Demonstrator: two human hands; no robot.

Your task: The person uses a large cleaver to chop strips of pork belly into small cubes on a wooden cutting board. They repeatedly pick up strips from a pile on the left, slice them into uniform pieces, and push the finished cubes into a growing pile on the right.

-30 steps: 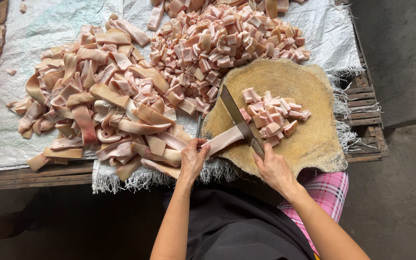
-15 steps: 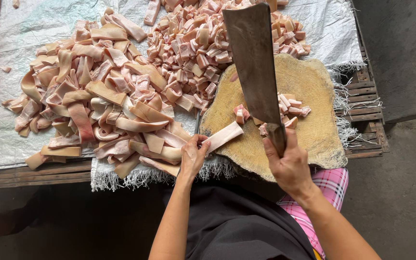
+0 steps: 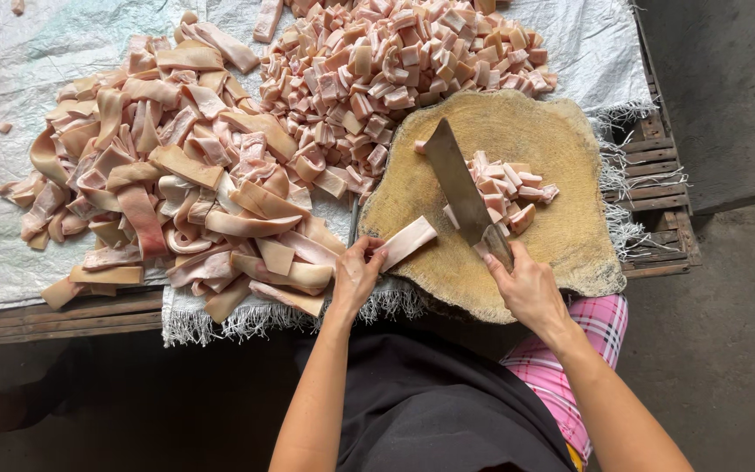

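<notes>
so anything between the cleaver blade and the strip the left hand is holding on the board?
Nothing visible. The cleaver in the right hand sits just right of the strip pinched by the left hand; only bare chopping board lies between. The cut pieces lie beyond the blade.

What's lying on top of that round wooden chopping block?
On the chopping block: a small heap of cut cubes, the cleaver, and a pale strip held by the left hand. Whatever lies under the blade is hidden.

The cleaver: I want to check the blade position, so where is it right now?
In the head view the cleaver is in the right hand, blade down on the round wooden chopping block, between the cut pieces and the strip held by the left hand.
</notes>
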